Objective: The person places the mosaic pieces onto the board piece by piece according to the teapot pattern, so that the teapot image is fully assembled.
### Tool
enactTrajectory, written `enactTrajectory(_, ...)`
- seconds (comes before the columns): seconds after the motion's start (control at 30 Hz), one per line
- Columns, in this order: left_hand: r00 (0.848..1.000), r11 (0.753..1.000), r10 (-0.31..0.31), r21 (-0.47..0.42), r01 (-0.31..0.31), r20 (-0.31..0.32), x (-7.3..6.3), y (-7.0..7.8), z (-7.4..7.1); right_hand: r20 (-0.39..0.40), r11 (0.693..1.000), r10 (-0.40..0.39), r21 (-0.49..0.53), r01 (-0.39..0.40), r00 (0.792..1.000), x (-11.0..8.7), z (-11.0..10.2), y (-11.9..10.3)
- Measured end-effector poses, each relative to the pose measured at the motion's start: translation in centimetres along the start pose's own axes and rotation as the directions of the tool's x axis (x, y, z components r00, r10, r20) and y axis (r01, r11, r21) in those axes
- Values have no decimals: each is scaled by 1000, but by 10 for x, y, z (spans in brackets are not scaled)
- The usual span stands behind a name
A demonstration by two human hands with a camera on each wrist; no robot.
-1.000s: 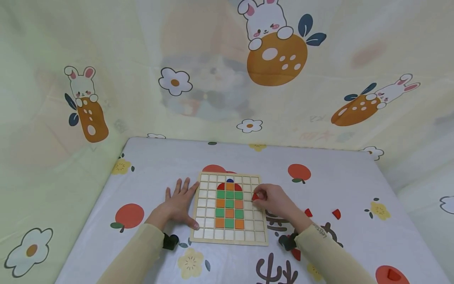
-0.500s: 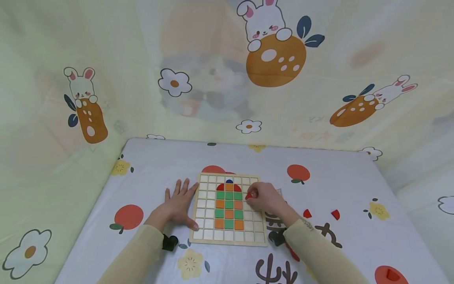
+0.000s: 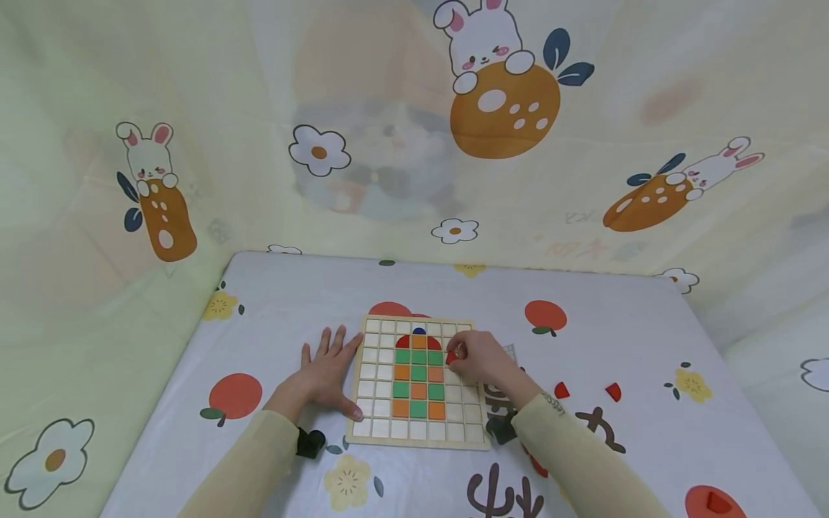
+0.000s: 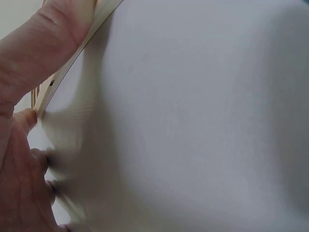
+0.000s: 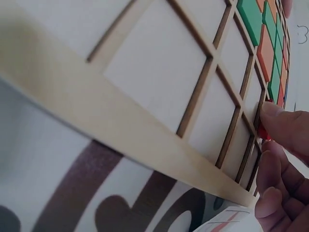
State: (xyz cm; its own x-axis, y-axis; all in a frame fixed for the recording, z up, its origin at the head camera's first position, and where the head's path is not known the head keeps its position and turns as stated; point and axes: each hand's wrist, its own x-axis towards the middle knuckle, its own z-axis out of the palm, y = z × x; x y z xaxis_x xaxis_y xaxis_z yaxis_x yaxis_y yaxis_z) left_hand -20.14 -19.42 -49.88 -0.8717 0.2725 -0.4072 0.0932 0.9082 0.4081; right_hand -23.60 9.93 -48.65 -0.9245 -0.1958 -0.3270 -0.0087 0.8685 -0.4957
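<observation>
A wooden grid board (image 3: 382, 429) bears green and orange square tiles in a column, with red curved pieces and a blue half-round piece (image 3: 419, 331) at the top. My right hand (image 3: 486, 360) pinches a small red piece (image 3: 451, 357) between thumb and fingertips, low over the cell right of the upper green row. In the right wrist view the red piece (image 5: 263, 133) is mostly covered by the thumb (image 5: 285, 125). My left hand (image 3: 324, 378) lies spread at the board's left side, index fingertip and thumb touching its frame.
Loose red pieces lie on the right of the cloth, one (image 3: 561, 390) near the right forearm, another (image 3: 612, 391) farther out, and one (image 3: 717, 501) on a printed apple. A card (image 5: 231, 220) shows partly behind the right hand. A patterned curtain (image 3: 388, 237) stands behind.
My right hand has moved left over the board with the red piece, from its right-hand columns to beside the green tiles. The left hand has stayed in place.
</observation>
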Motion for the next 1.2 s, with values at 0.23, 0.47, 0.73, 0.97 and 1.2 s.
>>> enactTrajectory(0.23,1000,1000,3,-8,-3,-7,0,0,1,1,1000,1,21,-1,1000,-1,1,2)
enactTrajectory(0.47,1000,1000,2,7,-2,-4,2,-1,2,-26,1000,-12,5,12,1000,-3,1,5)
enactTrajectory(0.73,1000,1000,6,6,-6,-3,4,-3,4,-14,1000,-15,7,15,1000,-4,0,6)
enactTrajectory(0.97,1000,1000,14,0,-14,-11,4,-4,5,-34,999,-25,37,27,999,-8,-2,10)
enactTrajectory(1.2,1000,1000,19,3,-19,-14,4,-4,4,-88,988,-87,117,97,992,-22,-18,26)
